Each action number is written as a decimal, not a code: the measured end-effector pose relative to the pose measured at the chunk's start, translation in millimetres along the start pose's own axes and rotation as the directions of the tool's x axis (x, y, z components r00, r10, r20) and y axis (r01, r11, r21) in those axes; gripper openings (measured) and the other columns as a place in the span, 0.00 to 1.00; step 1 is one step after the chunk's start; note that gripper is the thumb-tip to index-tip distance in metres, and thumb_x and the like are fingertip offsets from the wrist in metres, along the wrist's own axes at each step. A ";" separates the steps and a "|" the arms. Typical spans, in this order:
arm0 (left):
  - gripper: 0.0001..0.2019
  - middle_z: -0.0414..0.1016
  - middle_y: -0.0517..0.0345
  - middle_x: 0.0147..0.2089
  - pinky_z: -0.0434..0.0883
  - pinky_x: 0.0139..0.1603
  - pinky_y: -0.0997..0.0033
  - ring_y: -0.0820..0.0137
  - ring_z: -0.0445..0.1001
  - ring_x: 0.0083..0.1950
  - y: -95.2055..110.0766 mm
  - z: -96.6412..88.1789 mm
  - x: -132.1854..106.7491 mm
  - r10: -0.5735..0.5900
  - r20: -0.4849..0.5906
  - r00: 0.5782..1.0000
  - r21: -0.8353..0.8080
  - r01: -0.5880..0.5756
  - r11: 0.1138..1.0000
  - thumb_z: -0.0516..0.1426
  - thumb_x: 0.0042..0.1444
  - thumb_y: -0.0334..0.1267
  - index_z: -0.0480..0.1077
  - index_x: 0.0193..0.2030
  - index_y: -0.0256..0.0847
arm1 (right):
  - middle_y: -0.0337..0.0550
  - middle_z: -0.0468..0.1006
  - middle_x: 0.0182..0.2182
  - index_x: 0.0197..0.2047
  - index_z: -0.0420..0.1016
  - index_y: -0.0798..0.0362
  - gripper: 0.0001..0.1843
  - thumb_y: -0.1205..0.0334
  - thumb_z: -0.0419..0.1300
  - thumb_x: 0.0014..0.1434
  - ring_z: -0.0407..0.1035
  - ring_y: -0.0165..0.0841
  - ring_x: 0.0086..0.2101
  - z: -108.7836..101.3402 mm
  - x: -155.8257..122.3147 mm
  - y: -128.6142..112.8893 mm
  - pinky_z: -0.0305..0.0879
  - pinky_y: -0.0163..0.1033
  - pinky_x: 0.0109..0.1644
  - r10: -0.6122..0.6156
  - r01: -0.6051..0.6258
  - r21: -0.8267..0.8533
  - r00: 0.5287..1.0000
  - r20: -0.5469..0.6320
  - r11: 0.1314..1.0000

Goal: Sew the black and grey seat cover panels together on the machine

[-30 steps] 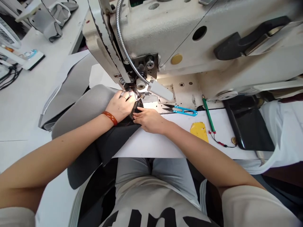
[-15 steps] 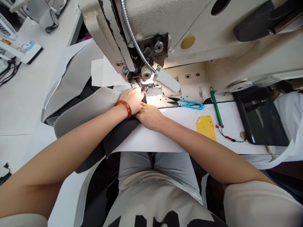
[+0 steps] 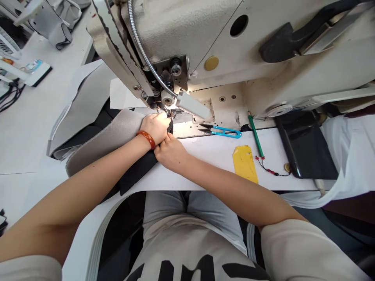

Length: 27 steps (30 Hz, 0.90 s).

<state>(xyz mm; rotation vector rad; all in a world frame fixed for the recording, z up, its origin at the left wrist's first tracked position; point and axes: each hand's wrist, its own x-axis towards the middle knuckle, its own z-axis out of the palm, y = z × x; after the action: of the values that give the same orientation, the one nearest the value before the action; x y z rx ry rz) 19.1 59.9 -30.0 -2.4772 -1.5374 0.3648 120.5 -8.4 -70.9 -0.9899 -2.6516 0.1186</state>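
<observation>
A sewing machine (image 3: 168, 84) stands before me, its lamp lighting the needle area. My left hand (image 3: 156, 127), with a reddish bangle (image 3: 146, 139) at the wrist, has its fingers curled down on the fabric close beside the presser foot. Just below it and nearer to me, my right hand (image 3: 171, 154) is closed on the edge of the black fabric (image 3: 137, 171), fingertips partly hidden. Grey mesh fabric (image 3: 109, 130) lies over the black layers and spreads leftward under my left wrist. The stitching point is mostly covered by my left hand.
Blue thread snips (image 3: 224, 131) lie right of my hands, blades toward them. Beyond are a yellow card (image 3: 245, 164), a green pencil (image 3: 256, 136) with a beaded cord, and a dark glossy tray-like object (image 3: 310, 150). White cloth (image 3: 351, 156) hangs at the right edge.
My right hand has shifted slightly left and toward me, its fingers now more curled around the fabric edge. My left hand stays by the presser foot. The whole view has shifted a little.
</observation>
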 end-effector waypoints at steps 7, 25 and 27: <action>0.15 0.75 0.47 0.40 0.64 0.50 0.55 0.57 0.72 0.49 -5.2 -36.5 -21.0 0.164 0.075 0.984 0.209 -0.177 0.962 0.46 0.61 0.26 0.74 0.38 0.37 | 0.64 0.75 0.55 0.49 0.78 0.64 0.16 0.71 0.51 0.65 0.68 0.45 0.58 -7.8 -1.0 14.9 0.61 0.48 0.63 -0.064 0.060 0.094 0.997 0.040 0.994; 0.16 0.75 0.48 0.42 0.67 0.39 0.62 0.60 0.73 0.42 17.6 -10.3 -17.6 -0.114 0.130 0.985 -0.179 0.136 0.974 0.50 0.55 0.28 0.78 0.43 0.39 | 0.57 0.81 0.41 0.47 0.77 0.63 0.17 0.72 0.48 0.64 0.73 0.44 0.41 26.3 1.2 4.1 0.63 0.54 0.56 -0.170 0.171 0.138 0.985 -0.016 0.976; 0.16 0.76 0.48 0.44 0.68 0.40 0.62 0.60 0.73 0.42 17.4 -6.9 -12.3 -0.129 0.100 0.987 -0.181 0.146 0.973 0.50 0.56 0.30 0.78 0.44 0.40 | 0.58 0.81 0.40 0.46 0.77 0.64 0.16 0.71 0.49 0.63 0.73 0.45 0.41 24.0 0.7 6.8 0.64 0.53 0.53 -0.176 0.173 0.150 0.984 0.003 0.973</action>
<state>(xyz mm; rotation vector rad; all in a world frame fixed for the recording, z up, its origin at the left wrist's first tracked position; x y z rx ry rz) 30.7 40.9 -27.4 -2.5024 -1.8472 0.3222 116.7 -2.1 -94.8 -0.7081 -2.6843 0.2828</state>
